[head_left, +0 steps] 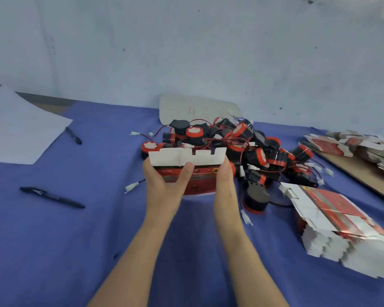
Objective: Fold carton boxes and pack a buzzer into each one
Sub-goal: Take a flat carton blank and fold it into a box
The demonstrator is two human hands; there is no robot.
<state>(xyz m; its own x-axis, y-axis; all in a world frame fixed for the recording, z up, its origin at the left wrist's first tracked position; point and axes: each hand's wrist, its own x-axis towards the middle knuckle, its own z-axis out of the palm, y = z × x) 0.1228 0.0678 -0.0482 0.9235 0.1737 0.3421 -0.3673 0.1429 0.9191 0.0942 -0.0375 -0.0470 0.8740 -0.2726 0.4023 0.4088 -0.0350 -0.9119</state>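
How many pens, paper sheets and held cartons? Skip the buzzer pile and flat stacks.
pens: 2
paper sheet: 1
carton, held: 1
Total: 4

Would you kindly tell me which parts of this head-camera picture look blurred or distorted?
Head view: the flat carton stack at lower right is smeared with blur; the held carton and buzzer pile look fairly sharp; the wide lens curves the table.
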